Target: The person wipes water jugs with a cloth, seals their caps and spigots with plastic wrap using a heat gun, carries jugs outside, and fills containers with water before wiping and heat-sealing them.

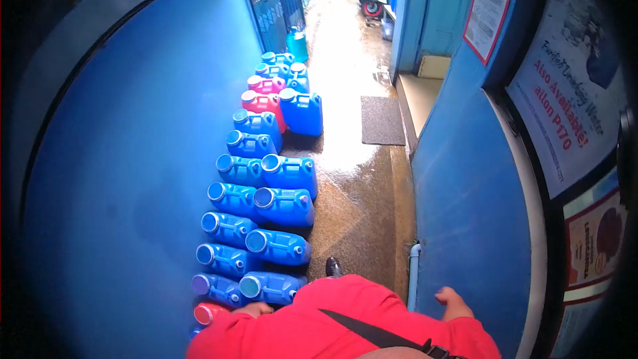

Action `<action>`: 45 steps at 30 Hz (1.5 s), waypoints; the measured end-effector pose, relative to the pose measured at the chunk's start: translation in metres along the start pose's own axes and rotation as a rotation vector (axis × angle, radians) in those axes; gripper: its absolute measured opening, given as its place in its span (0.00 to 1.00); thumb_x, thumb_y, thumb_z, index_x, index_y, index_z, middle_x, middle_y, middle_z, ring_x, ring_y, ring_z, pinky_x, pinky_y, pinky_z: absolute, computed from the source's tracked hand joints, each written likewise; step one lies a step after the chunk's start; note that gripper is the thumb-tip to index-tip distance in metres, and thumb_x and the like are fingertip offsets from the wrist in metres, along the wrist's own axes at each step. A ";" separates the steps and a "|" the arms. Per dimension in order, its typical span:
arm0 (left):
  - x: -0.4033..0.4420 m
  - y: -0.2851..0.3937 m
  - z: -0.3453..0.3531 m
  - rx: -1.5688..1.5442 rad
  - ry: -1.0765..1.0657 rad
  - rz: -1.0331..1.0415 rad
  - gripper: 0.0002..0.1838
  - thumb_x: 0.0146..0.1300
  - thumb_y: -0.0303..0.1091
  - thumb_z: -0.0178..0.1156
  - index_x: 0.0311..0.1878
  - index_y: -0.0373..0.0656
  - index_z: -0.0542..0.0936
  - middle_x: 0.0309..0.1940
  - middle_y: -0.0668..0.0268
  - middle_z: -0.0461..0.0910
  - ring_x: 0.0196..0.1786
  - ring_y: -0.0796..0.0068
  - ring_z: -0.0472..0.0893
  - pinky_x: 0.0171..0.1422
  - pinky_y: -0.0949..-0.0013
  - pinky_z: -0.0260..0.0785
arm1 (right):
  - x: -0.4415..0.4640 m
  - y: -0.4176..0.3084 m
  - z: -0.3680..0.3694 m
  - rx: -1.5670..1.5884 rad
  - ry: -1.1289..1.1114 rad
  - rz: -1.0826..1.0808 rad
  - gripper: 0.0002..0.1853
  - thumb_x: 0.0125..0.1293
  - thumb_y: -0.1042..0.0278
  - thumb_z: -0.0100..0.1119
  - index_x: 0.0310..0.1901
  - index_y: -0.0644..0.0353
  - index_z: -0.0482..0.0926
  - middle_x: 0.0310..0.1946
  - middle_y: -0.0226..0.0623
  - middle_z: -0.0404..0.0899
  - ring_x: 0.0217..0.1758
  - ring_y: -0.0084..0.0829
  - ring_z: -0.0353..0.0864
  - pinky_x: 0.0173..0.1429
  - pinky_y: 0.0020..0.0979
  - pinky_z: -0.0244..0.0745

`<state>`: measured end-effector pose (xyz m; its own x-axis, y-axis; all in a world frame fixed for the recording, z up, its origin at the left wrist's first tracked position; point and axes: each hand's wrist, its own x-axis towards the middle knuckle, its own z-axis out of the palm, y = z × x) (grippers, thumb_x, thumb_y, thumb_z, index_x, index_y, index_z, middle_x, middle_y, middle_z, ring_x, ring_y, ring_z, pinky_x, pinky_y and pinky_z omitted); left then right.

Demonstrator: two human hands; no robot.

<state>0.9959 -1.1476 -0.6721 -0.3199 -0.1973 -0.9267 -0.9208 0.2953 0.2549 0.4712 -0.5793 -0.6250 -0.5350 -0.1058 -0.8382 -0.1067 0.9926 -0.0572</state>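
Left hand (256,309) beside nearest blue jug (279,290), cannot tell grip. Right hand (454,302) near pipe (413,276), seemingly empty, finger closure unclear. Blue jugs (287,207) already lined along left wall (146,133), pinkish-red pair (267,102) farther; row's completeness unclear.

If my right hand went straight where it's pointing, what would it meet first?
Probably the pale blue pipe along the blue wall, though depth is unclear and your right hand might pass above it.
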 end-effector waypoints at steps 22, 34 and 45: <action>0.230 0.442 -0.533 0.014 0.215 0.055 0.31 0.58 0.51 0.70 0.60 0.43 0.78 0.46 0.56 0.86 0.47 0.63 0.86 0.53 0.62 0.78 | 0.373 -0.409 -0.460 0.422 0.390 -0.410 0.19 0.62 0.57 0.62 0.48 0.62 0.82 0.43 0.51 0.86 0.49 0.45 0.85 0.55 0.40 0.79; 0.416 0.656 -0.790 -0.107 -0.071 0.065 0.10 0.63 0.40 0.63 0.34 0.43 0.85 0.31 0.59 0.84 0.34 0.66 0.82 0.41 0.58 0.75 | 0.496 -0.517 -0.704 0.438 0.344 -0.125 0.23 0.63 0.55 0.64 0.56 0.58 0.78 0.57 0.55 0.78 0.61 0.52 0.78 0.65 0.44 0.74; 0.560 1.271 -1.028 0.365 0.417 0.606 0.23 0.63 0.36 0.65 0.59 0.36 0.77 0.48 0.52 0.86 0.44 0.63 0.85 0.50 0.64 0.76 | 0.549 -0.489 -0.831 0.871 0.706 0.271 0.26 0.61 0.60 0.63 0.60 0.57 0.74 0.62 0.56 0.70 0.66 0.53 0.72 0.69 0.45 0.71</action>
<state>-0.5834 -1.8434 -0.5836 -0.8615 -0.2160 -0.4594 -0.4538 0.7336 0.5059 -0.4666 -1.1719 -0.6070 -0.8309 0.3806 -0.4059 0.5512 0.6631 -0.5065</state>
